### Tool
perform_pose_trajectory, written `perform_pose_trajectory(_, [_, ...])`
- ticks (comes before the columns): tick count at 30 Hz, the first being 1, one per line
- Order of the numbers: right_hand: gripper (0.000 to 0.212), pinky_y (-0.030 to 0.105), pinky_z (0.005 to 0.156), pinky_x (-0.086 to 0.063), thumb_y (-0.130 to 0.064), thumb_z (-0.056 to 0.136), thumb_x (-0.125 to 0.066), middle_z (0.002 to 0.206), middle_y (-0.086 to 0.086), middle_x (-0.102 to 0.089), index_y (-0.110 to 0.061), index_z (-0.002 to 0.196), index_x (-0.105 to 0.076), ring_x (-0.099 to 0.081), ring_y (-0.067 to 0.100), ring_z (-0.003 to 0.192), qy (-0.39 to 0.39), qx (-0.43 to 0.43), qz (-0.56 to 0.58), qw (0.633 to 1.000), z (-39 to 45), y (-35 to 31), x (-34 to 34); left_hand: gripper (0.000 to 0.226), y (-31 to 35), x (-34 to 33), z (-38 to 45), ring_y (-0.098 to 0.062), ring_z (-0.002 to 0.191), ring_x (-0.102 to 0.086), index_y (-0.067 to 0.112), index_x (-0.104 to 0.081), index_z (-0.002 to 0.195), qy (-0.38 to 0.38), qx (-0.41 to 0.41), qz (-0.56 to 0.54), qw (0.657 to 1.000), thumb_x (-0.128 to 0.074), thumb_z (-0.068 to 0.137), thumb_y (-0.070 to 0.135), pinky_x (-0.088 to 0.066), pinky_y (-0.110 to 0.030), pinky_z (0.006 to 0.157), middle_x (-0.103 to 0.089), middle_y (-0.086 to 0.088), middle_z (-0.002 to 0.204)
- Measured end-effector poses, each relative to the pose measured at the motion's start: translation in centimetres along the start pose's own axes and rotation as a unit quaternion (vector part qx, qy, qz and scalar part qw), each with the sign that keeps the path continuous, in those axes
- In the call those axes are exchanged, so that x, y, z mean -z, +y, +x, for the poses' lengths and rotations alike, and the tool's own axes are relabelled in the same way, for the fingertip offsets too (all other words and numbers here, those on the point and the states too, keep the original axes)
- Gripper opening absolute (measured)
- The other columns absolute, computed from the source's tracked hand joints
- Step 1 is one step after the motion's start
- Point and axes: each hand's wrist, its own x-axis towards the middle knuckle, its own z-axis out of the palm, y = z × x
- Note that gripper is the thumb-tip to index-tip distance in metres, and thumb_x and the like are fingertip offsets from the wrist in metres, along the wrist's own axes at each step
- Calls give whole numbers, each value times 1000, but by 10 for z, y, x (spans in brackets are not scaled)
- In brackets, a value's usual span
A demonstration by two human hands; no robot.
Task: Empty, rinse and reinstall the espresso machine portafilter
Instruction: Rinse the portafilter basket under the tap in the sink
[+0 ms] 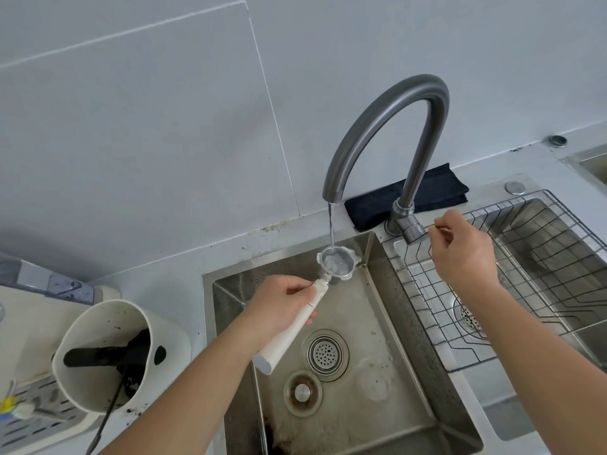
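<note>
My left hand [282, 310] grips the white handle of the portafilter [335, 265] and holds it over the left sink basin [377, 323]. Its metal basket sits upright under the grey arched tap [387, 126]. A thin stream of water [331, 224] runs from the spout into the basket, which is full of water. My right hand [463, 247] is at the tap's thin lever [440, 228], pinching it between thumb and fingers, right of the tap base.
A white knock box [131, 353] with dark coffee grounds stands on the counter at left, on a slotted drip tray [36, 421]. A wire rack [512, 257] lies over the right basin. A dark folded cloth [437, 188] lies behind the tap. Two drains sit in the left basin.
</note>
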Motion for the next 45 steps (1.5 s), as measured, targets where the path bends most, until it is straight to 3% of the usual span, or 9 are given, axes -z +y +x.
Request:
perform_pose_trajectory(5, [10,45,63,-57,-24,98,-54,74,7,-67,-15,94,-56,-62,30,66,5,-7,11,1000,-1,0,-1,18,-11,13,-2,-1,82,-68,29,-75,104,47,-72,128,988,-65,89,29,-51,-22,73,-74,14,94])
perform_pose_trajectory(9, [11,45,64,-57,-24,98,-54,75,7,-67,-14,95,-56,-63,30,67,5,-14,12,1000,-1,-1,-1,17,-12,12,-7,11,78,-64,35,-73,102,70,-116,97,986,-65,89,27,-44,-14,66,-72,22,90])
perform_pose_trajectory(14, [13,44,69,-57,-24,99,-54,82,9,-68,-11,99,-58,-63,30,75,3,-18,15,1000,-1,-2,-1,18,-9,0,-6,-14,76,-72,30,-75,100,60,-88,-57,993,-65,90,19,-53,-25,60,-77,5,88])
perform_pose_trajectory(16, [15,43,70,-56,-25,99,-54,84,10,-68,-11,100,-58,-63,31,77,4,-18,13,1000,-1,-3,-2,17,-7,-6,-6,-26,82,-73,28,-76,94,50,-69,-126,988,-65,90,15,-60,-37,71,-77,-4,87])
perform_pose_trajectory(22, [16,43,65,-56,-26,101,-48,72,11,-66,-12,97,-56,-62,31,67,6,-12,33,999,-4,-1,-1,10,-1,-12,-3,-27,77,-72,9,-75,88,29,-23,-216,976,-65,89,9,-60,-37,70,-73,-21,91])
perform_pose_trajectory(26, [14,39,63,-53,-25,101,-49,75,8,-67,-14,97,-57,-63,30,69,9,-21,49,999,-3,0,-2,14,-5,-7,0,-25,72,-70,4,-74,96,18,-1,-164,986,-65,90,13,-58,-33,66,-73,-22,89])
perform_pose_trajectory(31, [16,34,75,-51,-30,97,-58,99,-1,-67,-16,105,-54,-66,20,87,12,-61,108,992,1,3,-2,9,-13,-3,4,-27,74,-72,22,-75,93,58,-7,-56,997,-68,87,20,-59,-42,71,-76,-8,84])
perform_pose_trajectory(38, [19,25,59,-48,-31,96,-62,84,1,-69,-13,93,-59,-68,28,80,8,-73,111,991,6,4,2,17,-17,6,8,0,77,-67,30,-74,102,95,-78,114,986,-67,87,28,-46,-21,64,-73,15,92])
perform_pose_trajectory(45, [20,28,60,-48,-30,95,-62,85,3,-70,-11,94,-62,-68,31,83,11,-77,112,991,7,2,3,17,-18,12,6,0,76,-67,32,-75,103,91,-101,117,984,-67,88,29,-43,-19,61,-75,13,92])
